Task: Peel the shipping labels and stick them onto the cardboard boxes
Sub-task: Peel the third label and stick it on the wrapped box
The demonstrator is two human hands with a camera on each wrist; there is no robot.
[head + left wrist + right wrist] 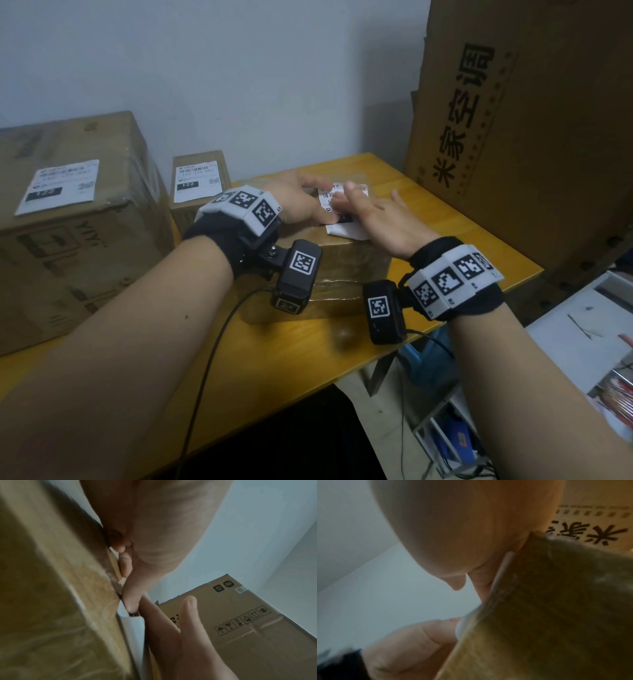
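Note:
A taped cardboard box stands in the middle of the yellow table. A white shipping label lies on its top, its near edge at the box's front edge. My left hand lies flat on the label's left side, thumb at its edge. My right hand presses the label's right side with straight fingers. In the left wrist view my thumb bears on the label beside the right hand. The right wrist view shows the label's edge under my palm.
A large labelled box and a small labelled box stand at the left against the wall. A tall printed carton rises at the right rear. The table ends at the right, with a white shelf below.

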